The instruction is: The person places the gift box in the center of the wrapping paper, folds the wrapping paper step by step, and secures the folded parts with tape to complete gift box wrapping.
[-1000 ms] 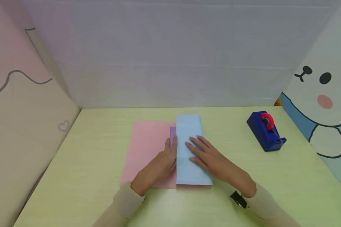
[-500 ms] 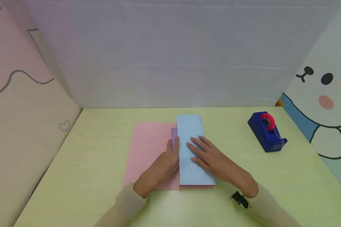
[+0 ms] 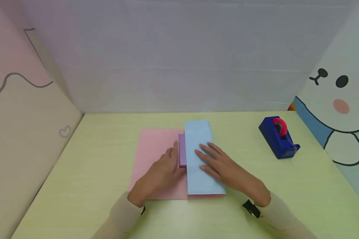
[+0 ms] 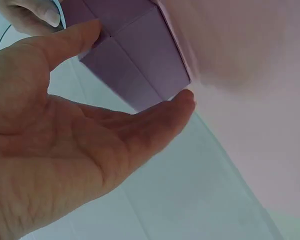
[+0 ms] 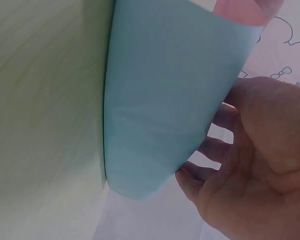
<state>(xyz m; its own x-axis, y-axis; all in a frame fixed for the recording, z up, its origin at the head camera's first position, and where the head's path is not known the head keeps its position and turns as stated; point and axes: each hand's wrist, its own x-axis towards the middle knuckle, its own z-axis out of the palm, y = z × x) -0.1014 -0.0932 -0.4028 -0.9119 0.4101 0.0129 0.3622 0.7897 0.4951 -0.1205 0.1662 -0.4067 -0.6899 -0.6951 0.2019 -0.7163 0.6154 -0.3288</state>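
A sheet of paper, pink on one face and light blue on the other, lies on the table. Its right part is folded over a purple box, so the blue side faces up and the pink side shows at left. The box's left strip is uncovered; the rest is hidden beneath the flap. My left hand is at the box's near left corner, its fingers fairly straight. In the left wrist view, the thumb touches the purple box and fingertips reach its lower edge. My right hand rests spread on the blue flap.
A blue tape dispenser with a red-cored roll stands on the table at the right. Walls with printed cartoon drawings enclose the left and right sides, and a pale panel stands at the back.
My left hand has shifted left and slightly toward me, off the flap's edge, exposing more of the purple box. My right hand stays on the blue flap.
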